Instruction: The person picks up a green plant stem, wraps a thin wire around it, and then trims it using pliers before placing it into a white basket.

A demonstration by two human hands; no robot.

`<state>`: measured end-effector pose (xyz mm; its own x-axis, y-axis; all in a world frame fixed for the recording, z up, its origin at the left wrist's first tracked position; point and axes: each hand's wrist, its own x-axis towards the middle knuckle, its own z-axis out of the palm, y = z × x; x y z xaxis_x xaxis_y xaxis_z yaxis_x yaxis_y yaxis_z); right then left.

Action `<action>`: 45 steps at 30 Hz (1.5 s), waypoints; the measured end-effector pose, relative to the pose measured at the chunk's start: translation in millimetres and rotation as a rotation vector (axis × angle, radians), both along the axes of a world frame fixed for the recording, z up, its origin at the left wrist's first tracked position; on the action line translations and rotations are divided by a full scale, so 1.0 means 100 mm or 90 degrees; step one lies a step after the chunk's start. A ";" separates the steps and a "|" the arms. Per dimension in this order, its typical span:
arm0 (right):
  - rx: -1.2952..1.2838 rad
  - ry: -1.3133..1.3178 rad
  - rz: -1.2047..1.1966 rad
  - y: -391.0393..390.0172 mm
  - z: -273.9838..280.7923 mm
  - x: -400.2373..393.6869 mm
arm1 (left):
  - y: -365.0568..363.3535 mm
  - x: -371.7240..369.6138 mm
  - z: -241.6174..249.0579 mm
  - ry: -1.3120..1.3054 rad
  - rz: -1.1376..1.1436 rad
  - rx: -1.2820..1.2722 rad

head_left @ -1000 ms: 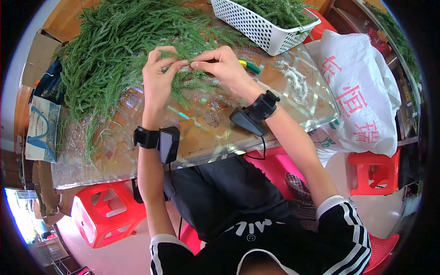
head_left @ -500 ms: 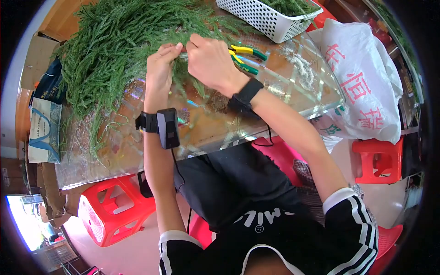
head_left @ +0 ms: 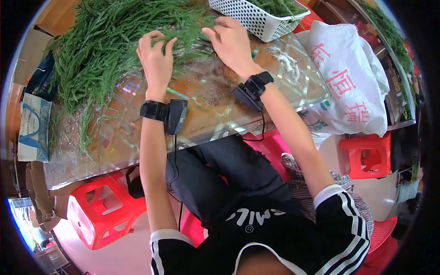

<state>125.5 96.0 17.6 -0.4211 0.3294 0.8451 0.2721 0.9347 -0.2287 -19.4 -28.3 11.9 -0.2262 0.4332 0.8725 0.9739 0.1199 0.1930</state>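
My left hand (head_left: 156, 57) is over the front of a heap of green artificial pine sprigs (head_left: 98, 50), thumb and fingers apart. Across from it, my right hand (head_left: 233, 46) is also open, its thumb and forefinger spread. Between the two hands lies a slightly blurred green sprig (head_left: 190, 35), its leaves close to the fingertips on both sides. Only a bit of a green plier handle (head_left: 254, 53) shows beside my right hand; the rest is hidden behind it. Both wrists wear black straps with small devices.
A white perforated basket (head_left: 259, 20) with more greenery stands at the back. White powder (head_left: 288, 62) is scattered on the plastic-covered table (head_left: 211, 117). A white bag with red lettering (head_left: 346, 80) is at the right, and a paper bag (head_left: 34, 128) at the left. Red stools (head_left: 98, 213) stand below.
My hands were close together, fingers pinched at the greenery; now they are apart and open. The pliers, earlier visible beside my right hand, are mostly covered. The view has shifted slightly.
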 end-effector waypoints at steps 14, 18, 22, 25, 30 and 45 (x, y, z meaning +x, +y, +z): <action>0.222 0.036 0.026 -0.20 0.35 0.31 | 0.01 0.10 0.07 0.038 0.057 0.018; 0.195 0.117 0.184 -0.47 0.41 0.46 | 0.01 0.10 0.09 0.053 0.049 0.015; 0.131 0.055 0.277 -0.79 0.63 0.69 | 0.03 0.10 0.06 0.080 0.034 0.024; 0.010 -0.042 0.198 -1.09 0.89 0.94 | 0.02 0.13 0.11 0.115 0.034 0.024; 0.005 -0.071 0.229 -0.96 0.71 1.70 | -0.02 0.30 0.23 -0.009 0.032 -0.023; 0.068 -0.198 0.316 -0.84 0.57 1.96 | -0.03 0.24 0.21 0.082 0.036 0.014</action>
<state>321.2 12.4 74.8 -0.7360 -0.0505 0.6751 -0.1647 0.9806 -0.1062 4.1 -30.9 32.9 -0.1353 0.4039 0.9047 0.9826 0.1722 0.0701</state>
